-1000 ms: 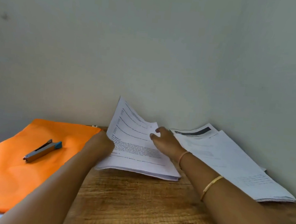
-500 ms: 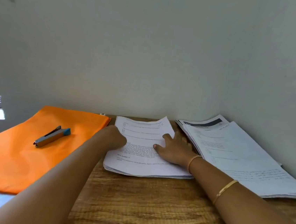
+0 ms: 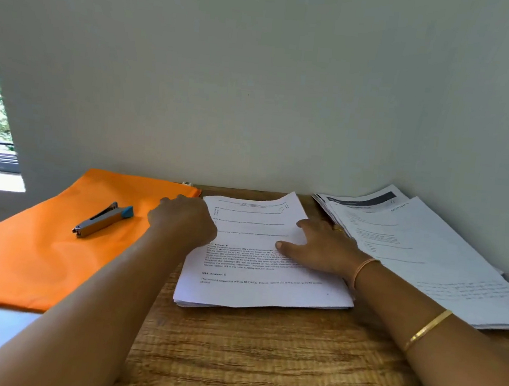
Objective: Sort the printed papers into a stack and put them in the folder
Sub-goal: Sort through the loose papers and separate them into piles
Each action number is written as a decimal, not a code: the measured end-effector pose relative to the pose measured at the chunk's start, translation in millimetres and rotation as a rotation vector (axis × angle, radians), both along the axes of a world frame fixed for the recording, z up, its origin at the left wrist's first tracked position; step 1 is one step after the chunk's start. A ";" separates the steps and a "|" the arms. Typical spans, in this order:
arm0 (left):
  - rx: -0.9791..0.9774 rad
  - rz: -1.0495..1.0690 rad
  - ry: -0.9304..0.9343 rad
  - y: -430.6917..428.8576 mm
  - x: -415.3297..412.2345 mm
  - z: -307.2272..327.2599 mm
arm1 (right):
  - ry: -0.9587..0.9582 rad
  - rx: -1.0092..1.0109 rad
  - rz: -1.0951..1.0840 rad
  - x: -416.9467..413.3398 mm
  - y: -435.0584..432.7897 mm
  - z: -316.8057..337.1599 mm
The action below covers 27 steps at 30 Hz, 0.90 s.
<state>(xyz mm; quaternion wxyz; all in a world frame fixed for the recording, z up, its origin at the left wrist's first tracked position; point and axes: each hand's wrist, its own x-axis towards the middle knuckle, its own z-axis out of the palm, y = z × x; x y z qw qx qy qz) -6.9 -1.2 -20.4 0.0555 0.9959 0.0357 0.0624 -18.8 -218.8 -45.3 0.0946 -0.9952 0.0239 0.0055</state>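
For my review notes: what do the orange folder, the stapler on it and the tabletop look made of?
Orange folder: probably soft plastic or coated fabric, matte; its surface ripples. Stapler: metal-looking grey body, dull sheen, with a blue, likely plastic, end cap. Tabletop: wood or wood-look laminate, brown grain lines; which one is unclear.

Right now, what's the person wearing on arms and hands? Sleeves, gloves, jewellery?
No gloves, no sleeves in view. The right arm has two thin bangles: a gold bangle mid-forearm and a slimmer wrist bangle. Nothing shows on the left hand or its wrist.
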 end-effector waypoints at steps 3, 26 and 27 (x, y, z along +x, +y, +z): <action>-0.003 -0.038 -0.025 -5.1 0.6 -5.4 | -0.009 0.033 -0.012 -1.2 -8.0 5.1; 0.198 -0.410 0.206 7.2 22.9 -37.7 | 0.115 -0.072 0.168 8.8 6.2 -5.2; 0.190 -0.411 0.207 7.3 23.4 -38.6 | 0.136 -0.084 0.172 9.8 6.9 -2.7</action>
